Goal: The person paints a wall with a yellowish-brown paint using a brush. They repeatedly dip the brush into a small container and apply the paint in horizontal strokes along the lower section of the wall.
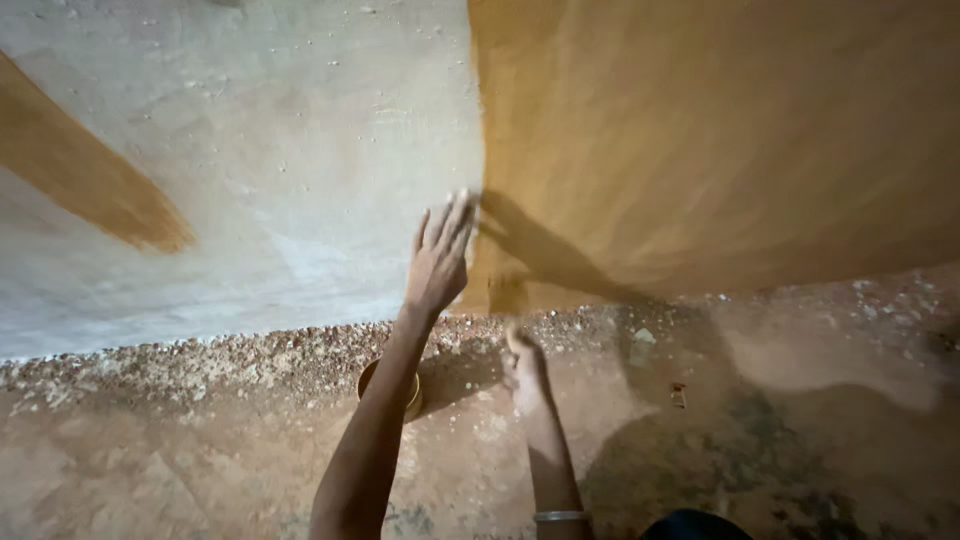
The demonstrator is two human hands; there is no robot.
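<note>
— What's at the wall?

— A person's left hand (438, 258), open, fingers spread flat against the wall (250, 180), at the edge where ochre coating (700, 150) meets bare grey plaster.

— And the other?

— The right hand (524, 372) hangs low, blurred; I cannot tell its grip. A small brass bowl (412, 392) sits on the gritty floor (200, 460) beneath the left forearm.

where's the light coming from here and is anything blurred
Head view: the left hand throws a sharp shadow rightward onto the ochre wall, so light comes from the left; the right hand looks slightly motion-blurred; the bowl lies dim.
</note>
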